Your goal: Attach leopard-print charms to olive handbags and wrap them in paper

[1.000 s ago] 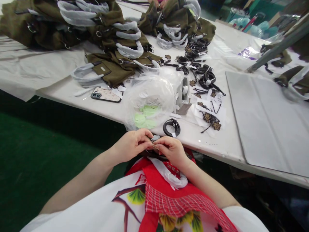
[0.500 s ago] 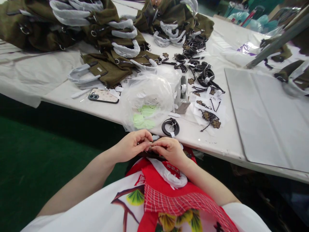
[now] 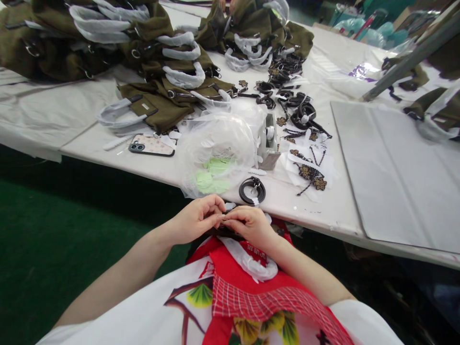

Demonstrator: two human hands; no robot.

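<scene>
Both hands meet at the table's front edge, fingertips pinched together. My left hand (image 3: 199,218) and my right hand (image 3: 251,224) close on something too small to make out between the fingers. A dark item, mostly hidden, lies under them in my lap, and a white wrapped handle (image 3: 247,258) curves from it over the red apron (image 3: 230,282). Just beyond my right hand is a coiled black strap (image 3: 241,190) with a metal clasp. A clear plastic bag (image 3: 190,167) holding light green pieces (image 3: 215,173) sits behind my fingers.
Olive bags (image 3: 158,103) with white-wrapped handles pile up at the back left. A phone (image 3: 152,145) lies near the edge. Black straps (image 3: 304,115) and flower-shaped charms (image 3: 309,172) spread right of a small metal holder (image 3: 269,158). A grey board (image 3: 395,177) covers the right side.
The view shifts slightly. My hands stay pinched together in nearly the same place, with only slight finger movement.
</scene>
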